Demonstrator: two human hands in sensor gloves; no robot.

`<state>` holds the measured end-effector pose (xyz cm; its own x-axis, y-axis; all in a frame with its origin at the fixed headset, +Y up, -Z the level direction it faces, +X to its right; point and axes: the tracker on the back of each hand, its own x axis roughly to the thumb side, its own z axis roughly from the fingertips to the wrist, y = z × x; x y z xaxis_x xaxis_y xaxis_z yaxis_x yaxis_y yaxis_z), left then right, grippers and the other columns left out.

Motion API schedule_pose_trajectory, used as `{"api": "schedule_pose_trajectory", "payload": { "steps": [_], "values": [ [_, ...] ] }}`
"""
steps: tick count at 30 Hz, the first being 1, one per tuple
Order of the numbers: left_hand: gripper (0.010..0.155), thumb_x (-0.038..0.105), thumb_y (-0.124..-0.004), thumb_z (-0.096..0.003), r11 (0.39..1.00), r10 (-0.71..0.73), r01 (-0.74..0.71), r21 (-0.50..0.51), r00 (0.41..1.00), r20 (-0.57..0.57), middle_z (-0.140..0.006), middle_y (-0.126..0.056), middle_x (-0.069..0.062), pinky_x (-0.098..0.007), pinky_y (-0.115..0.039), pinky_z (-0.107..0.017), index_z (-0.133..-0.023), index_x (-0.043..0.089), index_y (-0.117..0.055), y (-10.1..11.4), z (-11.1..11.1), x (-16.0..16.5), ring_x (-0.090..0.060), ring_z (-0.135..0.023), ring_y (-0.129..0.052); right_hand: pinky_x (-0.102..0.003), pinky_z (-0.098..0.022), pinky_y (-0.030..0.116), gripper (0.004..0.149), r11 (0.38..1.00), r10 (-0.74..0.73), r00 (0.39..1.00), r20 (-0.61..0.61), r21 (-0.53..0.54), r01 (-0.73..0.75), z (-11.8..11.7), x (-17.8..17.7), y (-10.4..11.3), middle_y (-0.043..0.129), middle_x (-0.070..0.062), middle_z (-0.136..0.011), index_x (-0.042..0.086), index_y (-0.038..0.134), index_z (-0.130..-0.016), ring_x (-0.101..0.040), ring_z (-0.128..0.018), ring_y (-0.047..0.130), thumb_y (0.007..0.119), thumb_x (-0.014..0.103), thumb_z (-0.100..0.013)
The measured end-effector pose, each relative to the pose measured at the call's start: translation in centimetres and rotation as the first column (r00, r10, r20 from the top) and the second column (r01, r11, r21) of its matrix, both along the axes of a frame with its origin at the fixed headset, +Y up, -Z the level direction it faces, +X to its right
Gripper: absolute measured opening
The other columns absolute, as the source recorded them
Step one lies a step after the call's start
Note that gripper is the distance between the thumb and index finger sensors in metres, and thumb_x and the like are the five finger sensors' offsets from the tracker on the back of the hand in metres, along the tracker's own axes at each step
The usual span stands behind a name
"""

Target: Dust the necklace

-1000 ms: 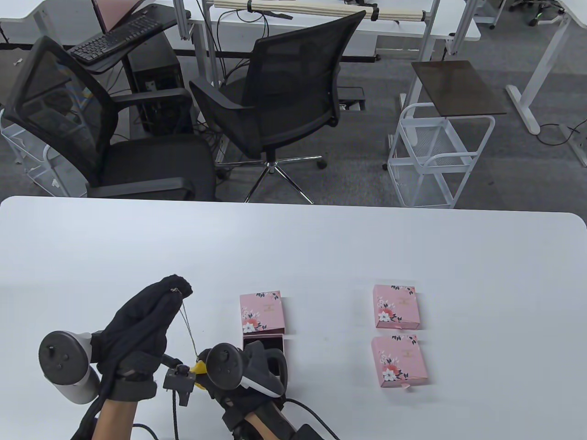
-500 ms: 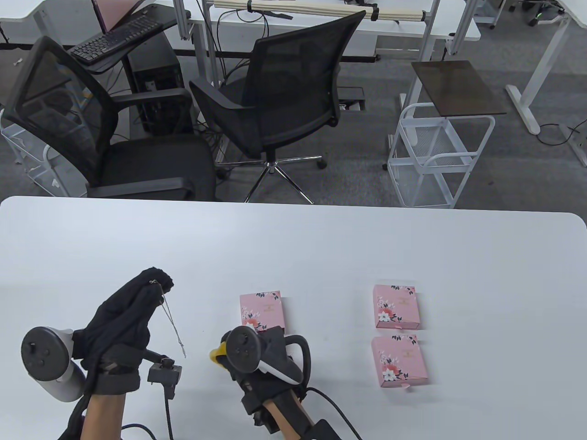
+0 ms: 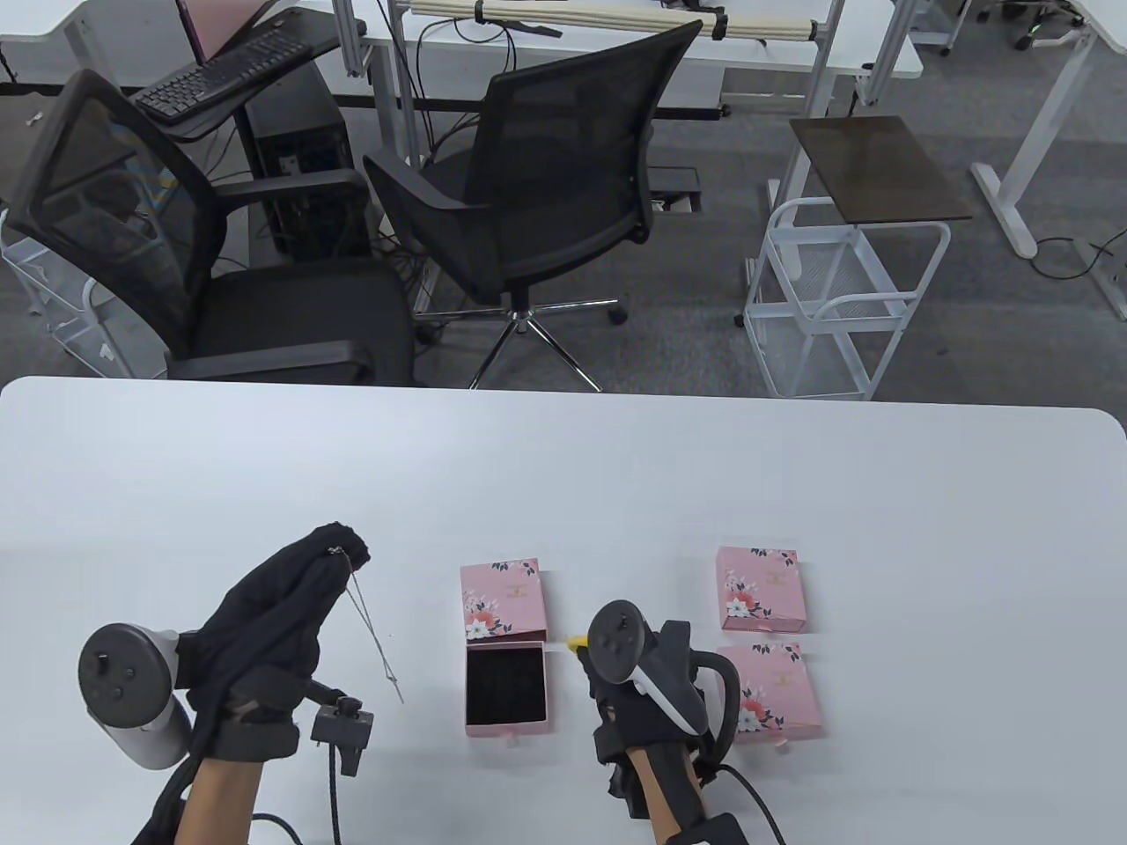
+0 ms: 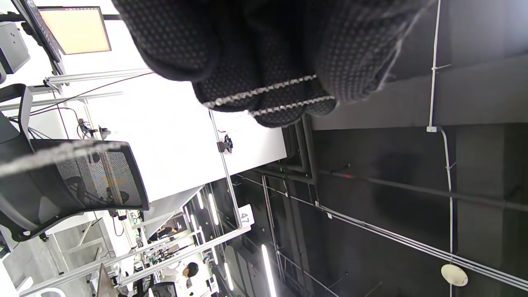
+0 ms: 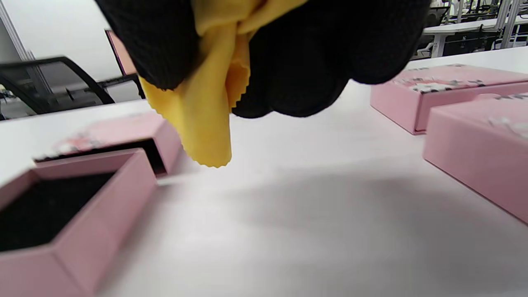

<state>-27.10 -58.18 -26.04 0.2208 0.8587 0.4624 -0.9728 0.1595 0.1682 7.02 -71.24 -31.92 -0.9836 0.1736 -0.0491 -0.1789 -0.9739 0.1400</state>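
Right, the white bench [image 3: 563,475] fills the lower half of the table view, with office chairs beyond it well out of play. Three pink boxes on it: one open box [image 3: 508,688] at centre with a dark lining and its sleeve [image 3: 502,598] touching its far edge, and two closed boxes [image 3: 761,588] stacked front to back on the right.

The left hand [image 3: 264,625] is up off the bench at the left, fingers bunched together and pinching the top of the necklace [image 3: 374,632]. That thin silver chain hangs free from the fingertips, slanting down toward the open box and ending just above the bench. In the left wrist view two strands cross the gloved fingers [image 4: 264,95], so the hold looks doubled over.

The right hand [image 3: 629,687] sits between the open box and the nearer closed box, clenched round a yellow cloth [image 5: 206,119], one pinked corner dangling.

My read on the chain: feather-light, limp, slippery, quick to swing or tangle, and fine enough to kink if tugged. Best held near the top as it is, with the cloth closing softly round the hanging length and stroking downward. Nothing lies between cloth and chain except the open box, low enough to pass over.
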Motion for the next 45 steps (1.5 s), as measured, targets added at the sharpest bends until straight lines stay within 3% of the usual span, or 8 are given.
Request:
{"api": "schedule_pose_trajectory", "payload": {
  "steps": [8, 17, 23, 28, 31, 34, 38, 45],
  "values": [
    [0.036, 0.044, -0.088, -0.0570, 1.000, -0.017, 0.017, -0.011, 1.000, 0.013, -0.085, -0.101, 0.000, -0.042, -0.083, -0.055, -0.090, 0.029, -0.092, -0.3, -0.2, 0.6, -0.023, -0.078, -0.094, -0.059, -0.063, 0.068, 0.055, 0.951, 0.105, 0.992, -0.064, -0.287, -0.119, -1.1, -0.2, -3.5, 0.085, -0.017, -0.088, 0.009, 0.068, -0.106, -0.040, -0.070, 0.087, 0.080, 0.042, -0.064],
    [0.036, 0.044, -0.088, -0.0571, 0.999, -0.036, 0.036, -0.015, 0.999, 0.021, -0.085, -0.101, 0.000, -0.043, -0.083, -0.056, -0.090, 0.029, -0.092, -0.5, -0.2, 0.9, -0.024, -0.078, -0.093, -0.070, -0.071, 0.048, 0.092, 0.914, 0.231, 0.962, -0.148, -0.306, -0.267, -0.7, -1.8, -4.3, 0.041, -0.034, -0.117, 0.004, 0.027, -0.120, -0.062, -0.096, 0.052, 0.081, 0.049, -0.061],
    [0.036, 0.044, -0.088, -0.0570, 0.998, -0.052, 0.052, -0.017, 0.998, 0.030, -0.085, -0.101, 0.000, -0.043, -0.083, -0.055, -0.090, 0.029, -0.092, -0.7, -0.3, 1.4, -0.024, -0.078, -0.093, -0.071, -0.072, 0.046, 0.094, 0.961, 0.111, 0.985, -0.130, -0.237, -0.139, 0.0, -1.1, -1.6, 0.035, -0.036, -0.119, 0.002, 0.025, -0.120, -0.064, -0.097, 0.048, 0.082, 0.048, -0.061],
    [0.036, 0.044, -0.088, -0.0570, 0.997, -0.070, 0.071, -0.024, 0.997, 0.045, -0.085, -0.101, 0.000, -0.043, -0.083, -0.055, -0.090, 0.029, -0.092, -0.9, -0.4, 2.0, -0.025, -0.078, -0.093, -0.070, -0.071, 0.050, 0.085, 1.000, -0.029, 0.980, -0.199, -0.001, 0.029, 1.5, -1.4, 2.9, 0.041, -0.035, -0.117, 0.004, 0.033, -0.119, -0.063, -0.096, 0.053, 0.081, 0.045, -0.062],
    [0.036, 0.044, -0.088, -0.0569, 0.996, -0.084, 0.086, -0.034, 0.995, 0.061, -0.085, -0.100, 0.000, -0.043, -0.083, -0.056, -0.090, 0.030, -0.092, -1.2, -0.6, 2.5, -0.025, -0.078, -0.093, -0.066, -0.070, 0.055, 0.074, 0.961, -0.237, 0.911, -0.339, 0.058, 0.271, 2.6, -2.9, 5.6, 0.055, -0.030, -0.114, 0.006, 0.046, -0.117, -0.057, -0.093, 0.063, 0.081, 0.042, -0.063],
    [0.036, 0.044, -0.088, -0.0568, 0.994, -0.095, 0.099, -0.039, 0.992, 0.084, -0.085, -0.100, 0.000, -0.043, -0.083, -0.056, -0.090, 0.029, -0.092, -1.5, -0.8, 3.2, -0.025, -0.078, -0.093, -0.065, -0.069, 0.057, 0.073, 0.904, -0.384, 0.793, -0.473, -0.018, 0.427, 3.4, -5.6, 7.4, 0.060, -0.028, -0.112, 0.006, 0.050, -0.116, -0.054, -0.092, 0.066, 0.081, 0.044, -0.062],
    [0.036, 0.044, -0.088, -0.0567, 0.992, -0.116, 0.120, -0.043, 0.988, 0.100, -0.086, -0.100, 0.000, -0.043, -0.083, -0.056, -0.090, 0.029, -0.092, -1.7, -0.8, 3.7, -0.025, -0.078, -0.093, -0.062, -0.068, 0.062, 0.073, 0.904, -0.344, 0.765, -0.544, 0.027, 0.426, 3.5, -9.2, 7.9, 0.067, -0.024, -0.107, 0.007, 0.054, -0.115, -0.049, -0.087, 0.073, 0.081, 0.048, -0.060],
    [0.036, 0.044, -0.088, -0.0564, 0.989, -0.125, 0.130, -0.067, 0.989, 0.073, -0.084, -0.101, 0.000, -0.043, -0.083, -0.056, -0.089, 0.029, -0.092, -1.9, -1.2, 2.9, -0.024, -0.078, -0.094, -0.052, -0.058, 0.075, 0.040, 0.882, -0.260, 0.819, -0.511, 0.220, 0.417, 3.1, -10.2, 6.8, 0.088, -0.013, -0.085, 0.017, 0.076, -0.097, -0.036, -0.067, 0.090, 0.079, 0.036, -0.063]
  ]
}}
